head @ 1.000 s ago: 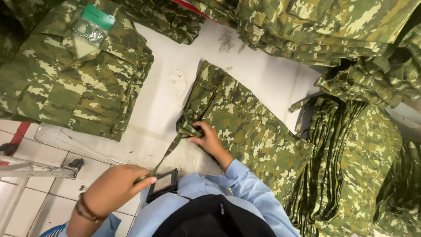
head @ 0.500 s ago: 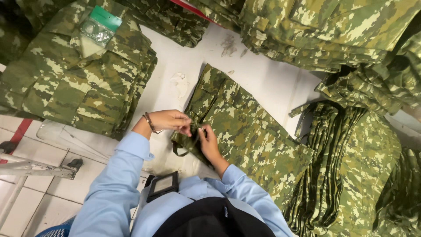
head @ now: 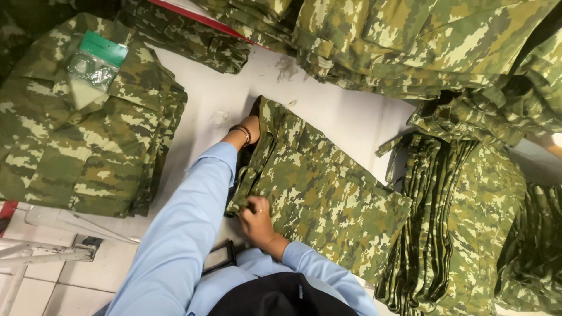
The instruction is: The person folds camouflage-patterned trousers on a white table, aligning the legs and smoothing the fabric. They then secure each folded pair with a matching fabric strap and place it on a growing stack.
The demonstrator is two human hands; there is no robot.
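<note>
- The camouflage garment (head: pixel 328 193) lies flat in the middle of the white tabletop (head: pixel 345 117), its near edge towards the person.
- The right hand (head: pixel 257 219) rests on the near left corner of the garment; its fingers (head: pixel 253 206) are pressed together, pinching the cloth edge.
- The left hand (head: pixel 249 130) lies at the garment's far left edge, partly tucked under the cloth, so I cannot tell how its fingers are set.
- To smooth or fold it well, I judge both hands should keep that left edge taut and aligned.
- A folded camouflage stack (head: pixel 82 129) with a green-topped clear packet (head: pixel 93 64) sits at the tabletop's left edge; more piles (head: pixel 462 234) lie to the right.
</note>
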